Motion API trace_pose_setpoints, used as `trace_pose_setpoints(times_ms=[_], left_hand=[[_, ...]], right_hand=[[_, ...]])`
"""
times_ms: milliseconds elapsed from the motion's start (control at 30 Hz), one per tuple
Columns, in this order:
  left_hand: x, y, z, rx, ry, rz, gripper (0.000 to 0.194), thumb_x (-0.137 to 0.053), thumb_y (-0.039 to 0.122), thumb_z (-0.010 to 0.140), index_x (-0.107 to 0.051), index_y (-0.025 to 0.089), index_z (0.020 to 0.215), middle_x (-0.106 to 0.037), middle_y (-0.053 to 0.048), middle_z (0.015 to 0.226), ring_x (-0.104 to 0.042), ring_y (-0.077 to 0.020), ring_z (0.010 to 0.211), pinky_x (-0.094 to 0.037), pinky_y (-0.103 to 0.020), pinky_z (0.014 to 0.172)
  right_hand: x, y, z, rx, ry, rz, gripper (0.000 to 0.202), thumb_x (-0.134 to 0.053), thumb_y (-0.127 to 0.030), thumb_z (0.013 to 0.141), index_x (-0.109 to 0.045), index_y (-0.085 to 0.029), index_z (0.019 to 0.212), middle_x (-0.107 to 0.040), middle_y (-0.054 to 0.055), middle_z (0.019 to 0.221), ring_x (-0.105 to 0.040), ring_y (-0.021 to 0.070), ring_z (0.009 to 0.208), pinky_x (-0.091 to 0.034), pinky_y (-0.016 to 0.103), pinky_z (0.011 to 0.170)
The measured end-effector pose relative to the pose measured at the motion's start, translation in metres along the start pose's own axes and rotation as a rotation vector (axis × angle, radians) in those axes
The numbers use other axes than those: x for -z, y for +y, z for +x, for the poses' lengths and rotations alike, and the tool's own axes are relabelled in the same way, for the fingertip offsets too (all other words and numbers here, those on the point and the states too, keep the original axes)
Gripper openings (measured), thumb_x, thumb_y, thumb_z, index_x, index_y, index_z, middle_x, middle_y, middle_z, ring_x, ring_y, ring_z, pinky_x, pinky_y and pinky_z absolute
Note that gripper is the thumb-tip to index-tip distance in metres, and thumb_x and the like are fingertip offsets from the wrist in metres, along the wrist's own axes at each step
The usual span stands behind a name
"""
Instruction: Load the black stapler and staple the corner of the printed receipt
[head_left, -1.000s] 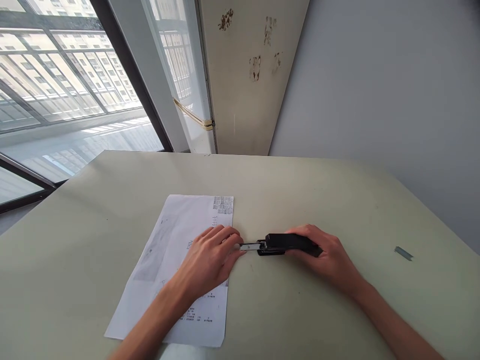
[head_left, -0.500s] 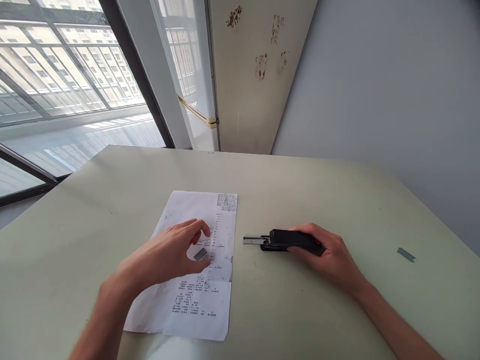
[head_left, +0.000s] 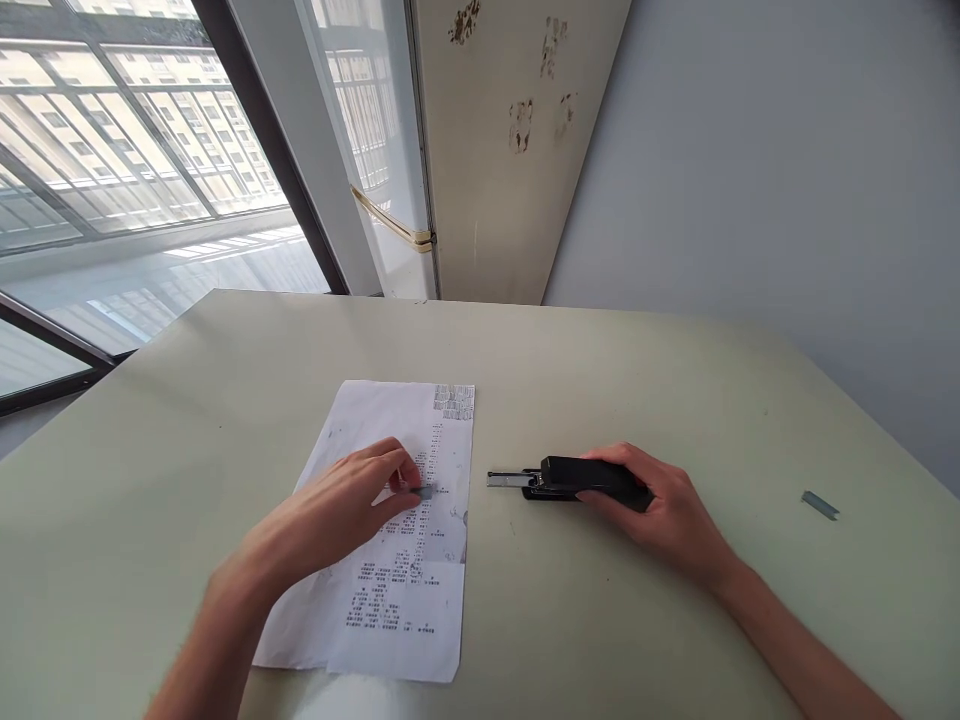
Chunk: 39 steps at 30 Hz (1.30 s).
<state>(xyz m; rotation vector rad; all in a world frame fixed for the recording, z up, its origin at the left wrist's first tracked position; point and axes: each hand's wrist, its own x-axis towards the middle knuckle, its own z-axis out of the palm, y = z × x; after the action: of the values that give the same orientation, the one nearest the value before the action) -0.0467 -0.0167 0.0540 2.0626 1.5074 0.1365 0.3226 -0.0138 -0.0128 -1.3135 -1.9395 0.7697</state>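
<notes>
My left hand [head_left: 341, 505] is over the printed paper [head_left: 405, 640], thumb and forefinger pinching a small grey staple strip [head_left: 425, 492]. The strip's end sticks out to the right of the fingertips. To the right of the paper, my right hand [head_left: 664, 505] is wrapped round the rear of a black stapler [head_left: 581, 478]. The stapler lies on its length, with its metal staple tray [head_left: 510, 480] extending from the front toward the paper.
Another grey staple strip [head_left: 820, 505] lies on the pale table [head_left: 600, 370] at the far right. Behind the table are a stained cabinet side [head_left: 495, 200], a grey wall [head_left: 750, 170] and, at the left, a window [head_left: 150, 130].
My left thumb and forefinger have closed on the staple strip that was lying on the paper between them. My right hand and the stapler look almost unchanged.
</notes>
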Motion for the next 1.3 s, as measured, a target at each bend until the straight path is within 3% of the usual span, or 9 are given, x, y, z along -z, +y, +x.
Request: trace_pose_setpoints(times_ms=[233,433,633,833,967,1133,1300], left_hand=[[-0.008,0.024,0.007,-0.043,-0.038,-0.155,0.030,-0.042,0.049,0.107,-0.063,0.028,0.112,-0.069,-0.001,0.096,-0.062,-0.0188,0.084,-0.048,-0.029,0.071],[-0.018,0.032,0.019,-0.069,0.027,-0.183,0.032,-0.040,0.044,0.108,-0.061,0.024,0.095,-0.065,0.001,0.088,-0.052,-0.0151,0.068,-0.041,-0.028,0.061],[-0.023,0.037,0.022,-0.114,0.097,-0.142,0.029,-0.046,0.047,0.107,-0.065,0.025,0.101,-0.066,0.000,0.094,-0.058,-0.0148,0.073,-0.045,-0.028,0.063],[-0.048,0.045,0.024,-0.289,0.050,-0.015,0.018,-0.068,0.042,0.099,-0.067,0.025,0.107,-0.065,0.000,0.096,-0.061,-0.0177,0.081,-0.045,-0.029,0.067],[-0.058,0.048,0.024,-0.340,0.048,0.005,0.012,-0.063,0.035,0.103,-0.069,0.025,0.101,-0.063,-0.002,0.098,-0.062,-0.0182,0.083,-0.044,-0.029,0.067],[-0.045,0.047,0.020,-0.255,-0.001,-0.138,0.022,-0.051,0.039,0.106,-0.067,0.024,0.100,-0.064,-0.003,0.106,-0.062,-0.0145,0.075,-0.047,-0.029,0.065],[-0.031,0.045,0.018,-0.046,-0.073,-0.344,0.033,-0.044,0.051,0.107,-0.066,0.026,0.106,-0.062,0.003,0.074,-0.055,-0.0139,0.064,-0.045,-0.026,0.057]], right_hand=[[0.001,0.000,0.000,0.018,-0.025,0.001,0.022,-0.068,-0.047,0.096,-0.068,-0.030,0.111,-0.075,0.003,0.101,-0.067,0.0205,0.082,-0.054,0.031,0.070],[0.001,0.003,0.000,0.034,-0.023,-0.011,0.021,-0.069,-0.043,0.097,-0.067,-0.031,0.113,-0.075,0.002,0.104,-0.069,0.0203,0.085,-0.055,0.031,0.071],[0.001,0.001,0.001,0.050,-0.016,-0.028,0.018,-0.068,-0.041,0.098,-0.067,-0.031,0.113,-0.075,0.000,0.100,-0.069,0.0176,0.081,-0.054,0.029,0.070],[0.001,0.001,0.001,0.065,-0.002,-0.056,0.018,-0.070,-0.040,0.097,-0.067,-0.030,0.112,-0.074,0.000,0.099,-0.068,0.0174,0.080,-0.054,0.029,0.069],[0.002,0.000,0.002,0.073,-0.004,-0.044,0.017,-0.069,-0.039,0.097,-0.066,-0.030,0.111,-0.074,0.000,0.100,-0.069,0.0177,0.081,-0.054,0.029,0.070],[0.002,-0.001,0.002,0.070,-0.008,-0.048,0.018,-0.068,-0.040,0.098,-0.066,-0.030,0.112,-0.074,0.001,0.100,-0.068,0.0188,0.082,-0.054,0.030,0.070],[0.002,0.001,0.000,0.059,-0.013,-0.054,0.017,-0.069,-0.040,0.098,-0.066,-0.031,0.112,-0.073,0.001,0.099,-0.066,0.0184,0.080,-0.052,0.029,0.068]])
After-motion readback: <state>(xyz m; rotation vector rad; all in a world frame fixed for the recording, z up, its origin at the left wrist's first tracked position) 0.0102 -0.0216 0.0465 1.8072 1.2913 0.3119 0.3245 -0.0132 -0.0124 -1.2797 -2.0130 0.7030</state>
